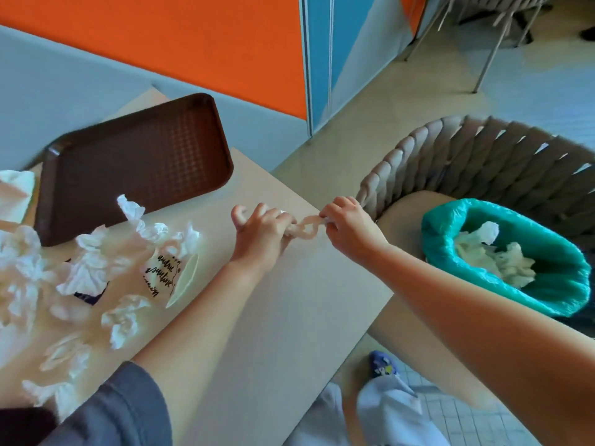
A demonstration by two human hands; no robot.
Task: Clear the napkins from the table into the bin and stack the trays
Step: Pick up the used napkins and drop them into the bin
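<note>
A twisted white napkin (306, 227) stretches between my two hands above the table's right edge. My left hand (262, 231) is closed on its left end and my right hand (349, 225) on its right end. Several crumpled white napkins (87, 272) lie scattered over the left part of the beige table (289, 310). A brown tray (135, 162) rests at the table's far side, with nothing on it. To the right, on a chair seat, stands a bin (450, 220) lined with a teal bag, holding several crumpled napkins (492, 255).
A printed paper wrapper (164, 275) lies among the napkins. A woven chair (483, 162) surrounds the bin on the right. An orange and grey wall (161, 43) runs behind the table. More chairs stand at the far right. My shoe (384, 365) shows below the table edge.
</note>
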